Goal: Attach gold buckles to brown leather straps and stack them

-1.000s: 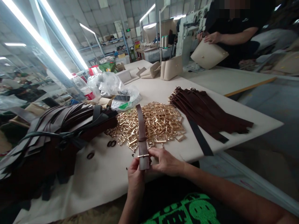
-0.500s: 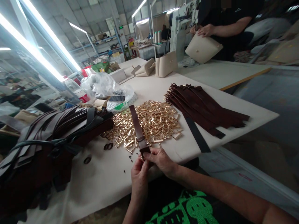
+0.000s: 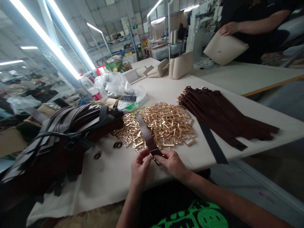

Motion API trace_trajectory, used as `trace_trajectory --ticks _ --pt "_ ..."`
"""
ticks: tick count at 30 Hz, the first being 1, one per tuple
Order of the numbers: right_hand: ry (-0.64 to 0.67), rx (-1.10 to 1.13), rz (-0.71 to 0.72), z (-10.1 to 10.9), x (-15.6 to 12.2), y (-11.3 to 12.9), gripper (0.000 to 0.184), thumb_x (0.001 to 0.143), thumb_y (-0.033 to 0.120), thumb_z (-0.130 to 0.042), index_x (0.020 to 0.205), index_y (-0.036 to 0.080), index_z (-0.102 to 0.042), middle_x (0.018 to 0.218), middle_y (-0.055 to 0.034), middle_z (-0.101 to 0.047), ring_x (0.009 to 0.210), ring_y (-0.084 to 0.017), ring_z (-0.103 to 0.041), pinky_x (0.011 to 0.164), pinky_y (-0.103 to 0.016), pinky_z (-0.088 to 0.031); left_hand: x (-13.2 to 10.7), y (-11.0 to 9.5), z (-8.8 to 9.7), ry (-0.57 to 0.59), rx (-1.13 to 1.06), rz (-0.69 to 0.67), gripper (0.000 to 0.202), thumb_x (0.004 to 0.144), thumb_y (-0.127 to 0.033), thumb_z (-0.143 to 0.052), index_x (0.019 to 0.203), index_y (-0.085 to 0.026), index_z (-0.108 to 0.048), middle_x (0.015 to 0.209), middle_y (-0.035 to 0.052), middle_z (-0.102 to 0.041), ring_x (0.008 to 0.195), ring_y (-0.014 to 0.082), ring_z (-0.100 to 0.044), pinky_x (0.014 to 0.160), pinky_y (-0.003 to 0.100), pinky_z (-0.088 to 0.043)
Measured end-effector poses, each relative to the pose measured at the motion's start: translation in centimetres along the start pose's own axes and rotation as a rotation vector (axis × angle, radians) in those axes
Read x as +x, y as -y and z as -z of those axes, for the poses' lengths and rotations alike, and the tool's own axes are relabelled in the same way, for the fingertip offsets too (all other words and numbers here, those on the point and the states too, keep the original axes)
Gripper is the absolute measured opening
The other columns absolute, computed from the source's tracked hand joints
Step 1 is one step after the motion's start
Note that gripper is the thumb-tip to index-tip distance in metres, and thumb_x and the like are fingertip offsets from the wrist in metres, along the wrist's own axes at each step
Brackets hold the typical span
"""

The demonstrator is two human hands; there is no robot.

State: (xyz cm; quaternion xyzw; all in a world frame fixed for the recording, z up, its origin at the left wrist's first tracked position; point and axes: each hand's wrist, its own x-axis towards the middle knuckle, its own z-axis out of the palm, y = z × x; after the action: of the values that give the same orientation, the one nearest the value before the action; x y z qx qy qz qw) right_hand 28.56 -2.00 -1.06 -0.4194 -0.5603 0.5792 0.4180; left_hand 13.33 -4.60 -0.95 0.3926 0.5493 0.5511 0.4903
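A dark brown leather strap [image 3: 143,129] points away from me, its near end between my hands, over the edge of the buckle pile. My right hand [image 3: 173,162] pinches that end, thumb on top. A metal buckle [image 3: 156,162] shows at the strap's near tip, partly covered by fingers. My left hand [image 3: 141,163] is closed at the strap's left edge, thumb and forefinger together there. Just beyond lies a heap of gold-coloured metal buckles [image 3: 166,122]. Small dark leather loops [image 3: 97,155] rest on the table to the left.
A tied bundle of straps [image 3: 68,126] lies left on the pale table [image 3: 104,183]. Brown straps [image 3: 220,110] are stacked right, beside a single dark strap [image 3: 213,144]. Plastic bags [image 3: 114,84], a phone [image 3: 128,98] and beige bags [image 3: 181,65] stand behind. A co-worker's hand [image 3: 229,28] holds a beige piece.
The view has swung left, shifting the scene rightward. My left hand has moved apart from the right, and the buckle at the strap's end now shows. The co-worker's beige piece has tilted slightly.
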Motion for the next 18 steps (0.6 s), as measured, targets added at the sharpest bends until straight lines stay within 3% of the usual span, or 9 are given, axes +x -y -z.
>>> trace_trajectory --ticks 5,9,12,15,18 --pt "0.102 0.035 -0.03 0.4 -0.2 -0.4 0.04 0.085 0.053 -0.064 0.076 0.015 -0.068 0.071 -0.0036 -0.064 0.069 -0.019 -0.058 0.064 -0.028 -0.046 1.1 -0.1 -1.7 0.107 -0.218 0.118 0.033 0.071 -0.045 -0.079 0.074 -0.014 -0.069 0.058 0.0002 -0.063 0.05 0.0117 -0.056 0.052 0.024 -0.047" --pt "0.292 0.061 -0.002 1.3 0.0 -0.7 0.045 0.092 0.057 -0.054 0.087 0.015 -0.069 0.078 -0.006 -0.067 0.073 -0.021 -0.062 0.067 -0.03 -0.049 1.3 0.8 -1.5 0.13 -0.308 0.218 0.036 0.072 -0.047 -0.077 0.075 -0.014 -0.062 0.057 -0.0002 -0.063 0.039 0.0108 -0.051 0.04 0.023 -0.043" --pt "0.277 0.026 -0.03 1.4 0.1 -1.0 0.048 0.092 0.06 -0.052 0.086 0.016 -0.068 0.076 -0.0068 -0.068 0.071 -0.022 -0.065 0.065 -0.031 -0.051 1.1 1.1 -1.3 0.161 -0.323 0.207 0.038 0.074 -0.048 -0.076 0.08 -0.013 -0.063 0.062 0.0009 -0.063 0.043 0.0115 -0.053 0.041 0.024 -0.046" --pt "0.168 -0.042 -0.055 1.1 0.3 -1.1 0.05 0.088 0.065 -0.054 0.084 0.017 -0.068 0.075 -0.008 -0.071 0.07 -0.025 -0.068 0.065 -0.033 -0.054 1.1 0.8 -1.2 0.199 -0.299 0.195 0.039 0.074 -0.05 -0.075 0.083 -0.013 -0.066 0.069 0.0027 -0.064 0.051 0.013 -0.056 0.046 0.025 -0.047" --pt "0.092 -0.079 -0.045 0.8 0.4 -1.1 0.052 0.086 0.068 -0.054 0.081 0.018 -0.068 0.074 -0.0087 -0.072 0.069 -0.026 -0.069 0.065 -0.034 -0.056 1.7 0.2 0.2 0.18 -0.071 0.1 0.031 0.079 -0.045 -0.07 0.08 -0.014 -0.069 0.069 0.0026 -0.064 0.06 0.0146 -0.058 0.058 0.026 -0.048"
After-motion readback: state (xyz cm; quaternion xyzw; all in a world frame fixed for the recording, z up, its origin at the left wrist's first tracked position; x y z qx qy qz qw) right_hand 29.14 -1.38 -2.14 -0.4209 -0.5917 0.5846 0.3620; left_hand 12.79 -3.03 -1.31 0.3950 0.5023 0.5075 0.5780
